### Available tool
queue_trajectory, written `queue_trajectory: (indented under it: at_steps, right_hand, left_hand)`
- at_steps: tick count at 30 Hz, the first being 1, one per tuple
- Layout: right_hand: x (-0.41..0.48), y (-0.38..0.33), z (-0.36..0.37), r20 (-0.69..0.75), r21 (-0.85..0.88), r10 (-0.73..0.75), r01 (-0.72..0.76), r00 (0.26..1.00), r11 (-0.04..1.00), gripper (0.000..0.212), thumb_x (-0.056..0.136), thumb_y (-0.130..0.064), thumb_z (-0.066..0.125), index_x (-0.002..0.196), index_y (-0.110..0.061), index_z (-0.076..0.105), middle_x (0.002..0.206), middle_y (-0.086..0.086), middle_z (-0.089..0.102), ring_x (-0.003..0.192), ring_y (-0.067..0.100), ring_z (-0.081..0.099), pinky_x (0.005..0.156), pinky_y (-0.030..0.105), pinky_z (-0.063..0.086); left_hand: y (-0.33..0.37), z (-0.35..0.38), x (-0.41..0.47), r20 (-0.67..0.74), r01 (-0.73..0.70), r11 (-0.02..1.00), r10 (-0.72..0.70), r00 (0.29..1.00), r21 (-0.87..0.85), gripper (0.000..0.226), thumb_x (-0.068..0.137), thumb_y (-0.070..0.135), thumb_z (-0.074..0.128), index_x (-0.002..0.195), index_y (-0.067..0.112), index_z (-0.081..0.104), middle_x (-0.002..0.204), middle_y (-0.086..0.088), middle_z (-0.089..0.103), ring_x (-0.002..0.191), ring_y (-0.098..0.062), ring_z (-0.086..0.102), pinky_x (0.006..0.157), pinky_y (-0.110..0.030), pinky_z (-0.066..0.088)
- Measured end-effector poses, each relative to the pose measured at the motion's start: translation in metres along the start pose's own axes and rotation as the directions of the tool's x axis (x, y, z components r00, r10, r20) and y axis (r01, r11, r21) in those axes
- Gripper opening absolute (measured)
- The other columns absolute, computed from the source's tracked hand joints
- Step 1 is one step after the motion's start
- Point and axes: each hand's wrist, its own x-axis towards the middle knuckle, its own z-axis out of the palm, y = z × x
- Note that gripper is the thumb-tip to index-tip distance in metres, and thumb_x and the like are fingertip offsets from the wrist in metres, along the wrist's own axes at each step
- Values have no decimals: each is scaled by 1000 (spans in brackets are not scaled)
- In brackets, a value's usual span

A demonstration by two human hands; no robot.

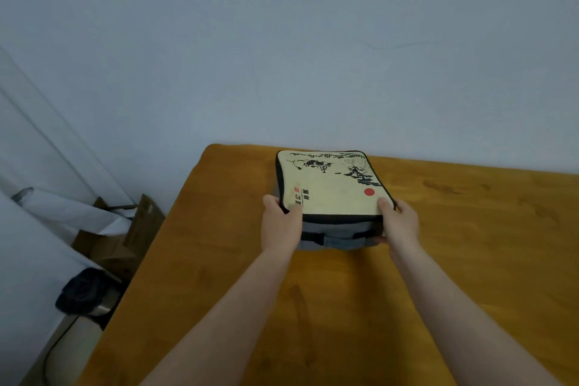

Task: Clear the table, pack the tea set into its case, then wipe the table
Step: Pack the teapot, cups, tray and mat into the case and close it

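our left hand (280, 222) gripping the case (332, 194) at its near left corner, thumb on the lid, our right hand (399, 222) gripping the near right corner, the closed case resting on the table (219, 276) near the far edge, by the wall (282, 41)

Closed cream-lidded grey case (332, 189) on wooden table (470, 244).

A plain, pale blue-grey wall (313, 41) rises beyond the left hand (280, 226), behind the far edge of the orange-brown wooden desk (219, 291). Well to the left of that hand, white sheeting (31, 244) slopes downward. Below it sit open cardboard boxes (103, 247), a dark bundle (84, 288) and a black cable (53, 351) trailing over the floor (29, 377). The light is dim and even.
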Motion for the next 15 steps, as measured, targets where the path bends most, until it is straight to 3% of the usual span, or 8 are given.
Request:
queue_trajectory:
  at_steps: [2,9,13,15]
  right_hand:
    - [-1,-8,25,30,7,-6,5,1000,1000,10,95,-30,52,90,-33,61,99,-5,64,98,26,61,82,56,56]
    - [-17,-28,127,193,61,-3,-9,981,998,23,96,-15,52,116,-25,54,96,-8,60,85,13,60,69,42,61]
    - [-25,-25,169,267,-67,-101,123,958,990,58,86,-21,61,140,-34,45,121,-1,64,104,24,64,84,46,58]
    - [-29,-21,186,317,-142,-147,201,937,969,57,88,-18,62,141,-33,46,130,-2,61,110,22,61,93,45,54]
  left_hand:
    - [0,-19,21,-13,16,999,-16,1000,-31,13,95,19,50,98,22,38,96,3,55,83,-15,59,78,-50,58]
    - [-9,-93,91,-200,17,998,-29,979,-64,11,98,19,44,108,17,42,98,1,55,81,-13,56,76,-47,58]
    - [-25,-121,118,-259,-14,996,-8,966,-83,24,98,31,50,117,20,41,111,-3,55,94,-19,55,68,-31,47]
    - [-32,-131,130,-246,14,991,-47,968,-135,37,95,31,56,125,16,40,114,-4,52,100,-20,53,66,-27,45]
